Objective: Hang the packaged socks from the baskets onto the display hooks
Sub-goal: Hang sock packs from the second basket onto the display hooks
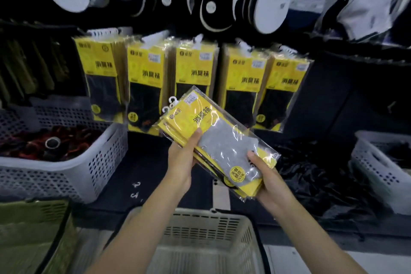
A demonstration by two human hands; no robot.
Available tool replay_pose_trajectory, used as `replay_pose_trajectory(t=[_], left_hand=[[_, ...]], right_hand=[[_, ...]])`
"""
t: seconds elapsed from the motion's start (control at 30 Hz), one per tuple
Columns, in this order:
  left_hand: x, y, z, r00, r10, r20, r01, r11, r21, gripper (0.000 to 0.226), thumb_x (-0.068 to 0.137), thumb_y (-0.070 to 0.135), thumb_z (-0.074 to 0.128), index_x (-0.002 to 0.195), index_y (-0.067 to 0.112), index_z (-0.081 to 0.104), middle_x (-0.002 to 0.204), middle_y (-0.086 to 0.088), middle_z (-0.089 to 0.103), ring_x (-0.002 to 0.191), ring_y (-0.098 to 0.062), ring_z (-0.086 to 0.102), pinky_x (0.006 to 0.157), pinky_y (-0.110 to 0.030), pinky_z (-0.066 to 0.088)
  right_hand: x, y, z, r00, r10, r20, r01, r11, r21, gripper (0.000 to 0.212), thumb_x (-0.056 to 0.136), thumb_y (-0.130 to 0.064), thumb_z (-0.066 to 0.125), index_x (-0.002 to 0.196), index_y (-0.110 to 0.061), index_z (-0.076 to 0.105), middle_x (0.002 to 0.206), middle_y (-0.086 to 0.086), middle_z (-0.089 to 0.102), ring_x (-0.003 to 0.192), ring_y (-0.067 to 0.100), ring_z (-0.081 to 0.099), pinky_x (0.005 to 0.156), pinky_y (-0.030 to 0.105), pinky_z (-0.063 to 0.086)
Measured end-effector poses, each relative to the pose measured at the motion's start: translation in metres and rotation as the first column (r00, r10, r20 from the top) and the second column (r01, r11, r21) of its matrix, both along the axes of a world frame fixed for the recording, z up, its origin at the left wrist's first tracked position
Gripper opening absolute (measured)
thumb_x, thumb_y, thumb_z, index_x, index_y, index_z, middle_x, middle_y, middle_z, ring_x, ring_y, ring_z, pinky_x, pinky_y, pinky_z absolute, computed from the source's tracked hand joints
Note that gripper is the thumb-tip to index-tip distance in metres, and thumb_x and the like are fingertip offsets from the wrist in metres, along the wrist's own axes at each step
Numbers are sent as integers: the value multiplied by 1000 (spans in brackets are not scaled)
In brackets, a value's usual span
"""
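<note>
Between both hands [181, 158], tilted: stacked sock packs [219, 140].

Left hand [181, 158] and right hand [270, 181] hold a tilted stack of yellow sock packs [219, 138] before 5 hanging bundles [195, 80], above a beige basket [209, 222].

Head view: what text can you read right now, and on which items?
"消臭袜": held sock packs, yellow card.
"消臭袜": hanging sock packs on the display hooks.
Round yellow sticker on the held pack: blurred, unreadable.
White price labels and small brand logos: too small to read.
</note>
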State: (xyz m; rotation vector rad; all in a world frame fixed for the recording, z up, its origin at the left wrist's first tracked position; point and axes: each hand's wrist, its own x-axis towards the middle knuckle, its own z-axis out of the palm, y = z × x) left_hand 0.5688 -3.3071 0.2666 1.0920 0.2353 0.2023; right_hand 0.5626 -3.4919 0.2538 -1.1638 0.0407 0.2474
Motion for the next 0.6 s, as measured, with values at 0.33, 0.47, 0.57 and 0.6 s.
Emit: replay_pose_trajectory(t=[0.33, 0.47, 0.57, 0.6], left_hand=[[31, -30, 70, 952, -68, 297, -69, 901, 428, 24, 80, 28, 74, 96, 39, 59, 82, 32, 68, 79, 14, 63, 59, -2, 45], [36, -49, 82, 933, -151, 327, -42, 856, 516, 36, 68, 41, 78, 99, 37, 60, 88, 23, 71, 83, 8, 66, 62, -5, 47], [45, -57, 85, 943, -115, 313, -52, 877, 477, 47, 54, 45, 82, 95, 34, 63, 86, 15, 73, 79, 5, 67, 59, -7, 49], [49, -59, 86, 942, -113, 316, -56, 875, 481, 45, 54, 42, 84, 93, 33, 65, 84, 15, 73, 78, 4, 68, 57, -7, 48]], right_hand=[[40, -30, 89, 816, -84, 571, 361, 847, -390, 50, 87, -32, 66, 134, -29, 50, 129, -20, 52, 125, 3, 47, 107, 30, 38], [46, -27, 109, 737, -126, 664, 401, 873, -279, 37, 85, -21, 69, 118, -31, 55, 116, -11, 64, 105, 0, 61, 89, 21, 50], [50, -31, 112, 732, -241, 638, 434, 886, -164, 31, 81, -18, 73, 107, -27, 59, 99, -6, 70, 92, 2, 67, 80, 18, 53], [52, -33, 112, 747, -262, 611, 427, 893, -139, 31, 79, -19, 74, 105, -26, 59, 97, -5, 72, 91, 4, 68, 79, 19, 54]])
